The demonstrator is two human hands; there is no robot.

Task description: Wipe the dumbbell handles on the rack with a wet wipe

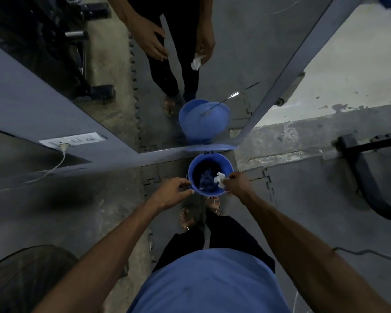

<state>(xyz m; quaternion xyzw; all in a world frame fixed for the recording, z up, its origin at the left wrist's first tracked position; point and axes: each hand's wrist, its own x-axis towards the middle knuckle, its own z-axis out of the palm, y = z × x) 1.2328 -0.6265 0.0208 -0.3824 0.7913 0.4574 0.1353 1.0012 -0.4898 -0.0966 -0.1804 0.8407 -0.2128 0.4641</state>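
Blue shirt bottom centre, right hand pinching crumpled white wipe over open blue bin mid-frame, left hand curled at bin rim, grip unclear.

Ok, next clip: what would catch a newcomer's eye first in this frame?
A blue bin stands open at the centre, at the person's feet, against a wall mirror, with crumpled bluish waste inside. The right hand pinches a crumpled white wipe over the bin's right rim, and the left hand hovers empty by the left rim. The mirror above repeats both hands and the bin.
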